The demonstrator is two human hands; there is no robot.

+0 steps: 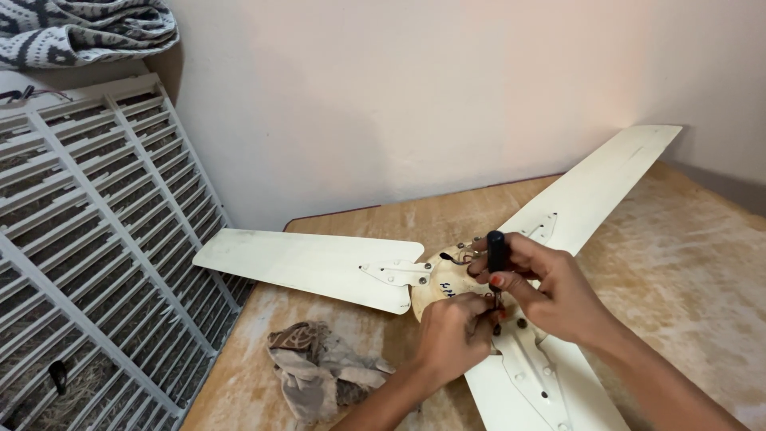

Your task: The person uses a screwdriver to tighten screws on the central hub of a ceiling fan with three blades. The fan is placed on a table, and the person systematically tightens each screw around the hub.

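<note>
Soft, warm, even indoor light; wall point(447, 96) pinkish, brightest toward 2 o'clock. No glare. Faint diffuse shadows under fan blade point(307, 263) at 9 o'clock. Sharp focus centre; slight wide-angle stretch at grille point(96, 263), 8 o'clock edge.

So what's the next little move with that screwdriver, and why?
Probably turn the screwdriver in place. The right hand holds its black handle upright over the fan hub, and the left hand pinches at its tip, apparently steadying it on a screw that is hidden.
</note>
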